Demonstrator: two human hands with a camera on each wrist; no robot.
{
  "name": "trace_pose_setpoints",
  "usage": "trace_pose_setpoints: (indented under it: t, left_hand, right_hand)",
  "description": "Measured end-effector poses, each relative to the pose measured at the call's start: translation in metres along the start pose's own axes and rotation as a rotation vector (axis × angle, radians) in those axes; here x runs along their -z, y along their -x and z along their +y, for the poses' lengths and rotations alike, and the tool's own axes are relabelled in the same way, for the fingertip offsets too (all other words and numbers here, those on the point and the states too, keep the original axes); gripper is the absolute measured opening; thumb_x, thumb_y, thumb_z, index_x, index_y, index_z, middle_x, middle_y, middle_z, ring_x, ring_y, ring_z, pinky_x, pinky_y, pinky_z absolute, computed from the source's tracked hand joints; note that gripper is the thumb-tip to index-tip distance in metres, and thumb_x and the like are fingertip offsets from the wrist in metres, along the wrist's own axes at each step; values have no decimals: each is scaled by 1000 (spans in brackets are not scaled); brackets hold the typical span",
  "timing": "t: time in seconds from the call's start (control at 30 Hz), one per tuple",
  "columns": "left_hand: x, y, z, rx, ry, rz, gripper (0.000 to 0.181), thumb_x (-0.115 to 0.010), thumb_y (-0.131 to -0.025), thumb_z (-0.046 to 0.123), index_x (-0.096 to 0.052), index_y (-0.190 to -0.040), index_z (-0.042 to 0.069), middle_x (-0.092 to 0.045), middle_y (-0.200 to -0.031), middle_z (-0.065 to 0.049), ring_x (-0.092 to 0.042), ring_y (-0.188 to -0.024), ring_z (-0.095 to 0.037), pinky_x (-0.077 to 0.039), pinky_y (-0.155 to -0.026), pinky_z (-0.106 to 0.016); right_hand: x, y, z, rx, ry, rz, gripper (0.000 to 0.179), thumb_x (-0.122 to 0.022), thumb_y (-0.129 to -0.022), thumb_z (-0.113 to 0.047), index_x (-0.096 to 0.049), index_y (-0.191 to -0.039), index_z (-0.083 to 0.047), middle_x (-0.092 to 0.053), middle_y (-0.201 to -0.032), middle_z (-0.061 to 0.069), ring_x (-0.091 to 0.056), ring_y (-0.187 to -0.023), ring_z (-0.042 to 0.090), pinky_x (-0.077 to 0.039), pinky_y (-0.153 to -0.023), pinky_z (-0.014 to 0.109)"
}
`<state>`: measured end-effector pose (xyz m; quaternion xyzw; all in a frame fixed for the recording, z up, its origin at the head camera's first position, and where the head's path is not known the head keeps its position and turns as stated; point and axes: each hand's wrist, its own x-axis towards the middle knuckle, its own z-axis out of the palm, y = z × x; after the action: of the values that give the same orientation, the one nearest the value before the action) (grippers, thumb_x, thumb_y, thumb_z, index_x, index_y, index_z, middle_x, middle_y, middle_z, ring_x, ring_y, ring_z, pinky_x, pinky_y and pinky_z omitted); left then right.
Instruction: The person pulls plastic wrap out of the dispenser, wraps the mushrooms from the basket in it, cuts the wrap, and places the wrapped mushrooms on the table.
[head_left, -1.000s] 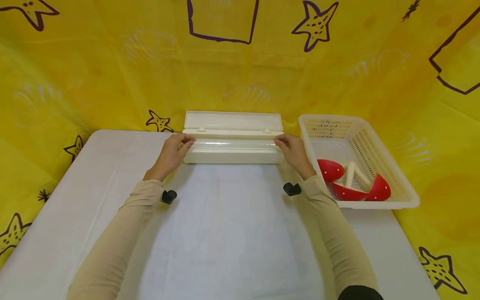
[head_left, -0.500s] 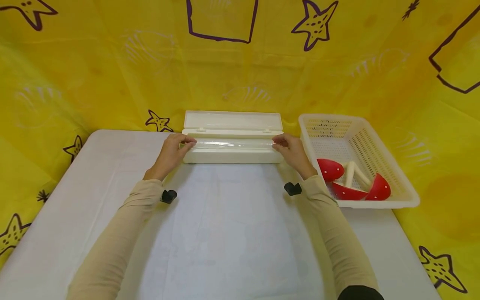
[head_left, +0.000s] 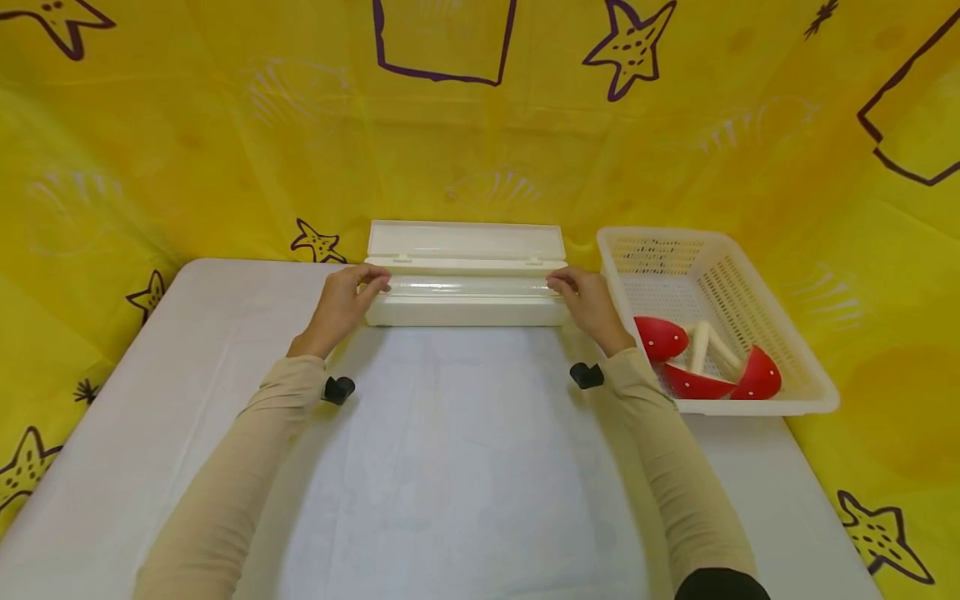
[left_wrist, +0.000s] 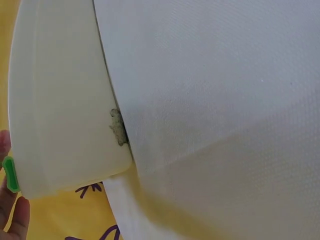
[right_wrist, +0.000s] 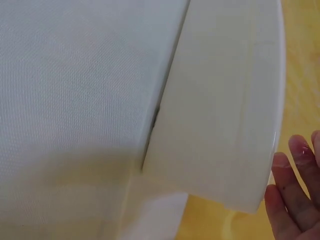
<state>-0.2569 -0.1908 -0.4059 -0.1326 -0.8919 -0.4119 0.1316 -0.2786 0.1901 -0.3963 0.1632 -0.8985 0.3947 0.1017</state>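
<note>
A white cling film dispenser (head_left: 467,313) stands at the far side of the table with its lid (head_left: 467,240) raised. Clear cling film (head_left: 468,287) lies shiny and taut across its top. The left hand (head_left: 341,302) is at the left end, thumb and fingertips pinching the film's edge. In the left wrist view a green tab (left_wrist: 10,174) shows at the box's end beside the fingers. The right hand (head_left: 588,302) mirrors it at the right end, its thumb and fingertips at the film's other side. In the right wrist view, fingers (right_wrist: 295,192) show just past the box's end.
A white plastic basket (head_left: 806,367) stands to the right, close to the right forearm. In it lie red pieces with white dots (head_left: 759,375) and off-white sticks (head_left: 701,348). A yellow patterned cloth (head_left: 480,150) hangs behind the white-covered table (head_left: 450,467).
The right fingertips shifted slightly inward, then back outward. The shine on the film changed. Both hands otherwise stay at the dispenser's ends.
</note>
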Motion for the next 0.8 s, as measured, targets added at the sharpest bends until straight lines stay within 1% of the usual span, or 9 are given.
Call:
trace_pose_setpoints:
  t: [0.13,0.27,0.47,0.7,0.8]
  left_hand:
    - [0,-1,0,-13,-13,13,22,-60,-99,14,-70,-108,-2,-74,-94,-19,-61,-85,-27,-38,-70,-25]
    - [1,0,1,-21,-12,25,21,-60,-99,15,-70,-106,-2,-74,-94,-18,-59,-82,-24,-35,-67,-21]
    - [1,-1,3,-41,-4,46,20,-61,-98,14,-71,-104,-3,-74,-93,-19,-62,-86,-25,-36,-70,-21]
    - [3,-2,5,-88,-23,96,17,-63,-97,12,-71,-99,-2,-74,-87,-17,-52,-69,-16,-33,-62,-18]
    - [4,-3,7,-102,-19,103,15,-64,-96,12,-71,-98,-2,-74,-86,-18,-51,-67,-14,-33,-61,-18]
  right_hand:
    - [0,0,0,-7,2,6,22,-62,-97,-10,-69,-108,7,-72,-101,22,-65,-89,31,-53,-86,41]
    - [0,-1,0,-4,0,12,21,-61,-98,-10,-68,-107,8,-72,-101,23,-65,-89,32,-54,-87,42]
    - [1,-1,-1,9,-4,25,20,-61,-97,-8,-68,-107,8,-72,-101,23,-65,-90,32,-54,-89,43]
    - [2,-2,-4,63,11,61,20,-63,-95,-8,-69,-104,9,-72,-98,24,-66,-88,33,-54,-87,45]
    - [4,-3,-6,75,25,76,19,-64,-95,-8,-69,-103,9,-72,-97,24,-67,-88,33,-54,-86,45]
